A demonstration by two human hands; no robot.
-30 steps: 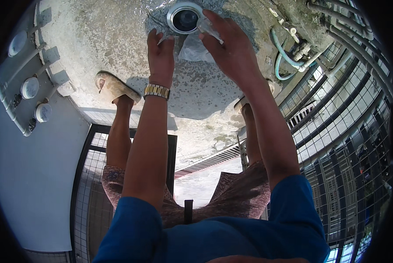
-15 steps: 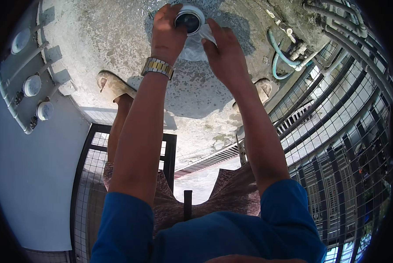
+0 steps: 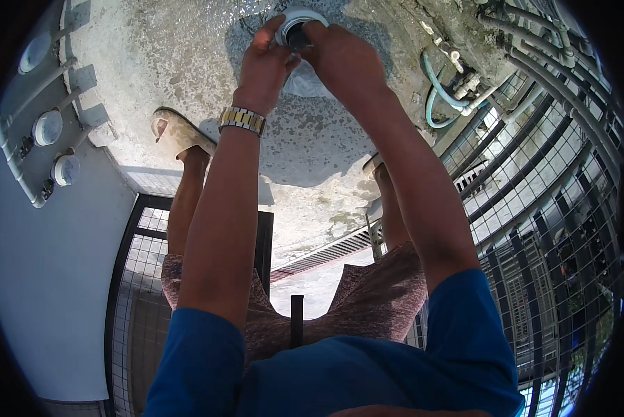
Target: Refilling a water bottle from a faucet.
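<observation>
Concrete floor (image 3: pixel 152 62) | left hand (image 3: pixel 264 64), right hand (image 3: pixel 343 59) together, gripping round white fitting (image 3: pixel 299 17) (rim only visible)

No packages, labels, signs or screens are visible. The nearest to such things are three round white meters (image 3: pixel 47 127) with dial faces, mounted in a row on white pipes along the pale wall at left; any markings on them are too small to tell.

Sunlit rough concrete floor (image 3: pixel 152 62), grey wall (image 3: pixel 54 292), metal mesh railing (image 3: pixel 534 208), floor drain grate (image 3: pixel 326 256)
</observation>
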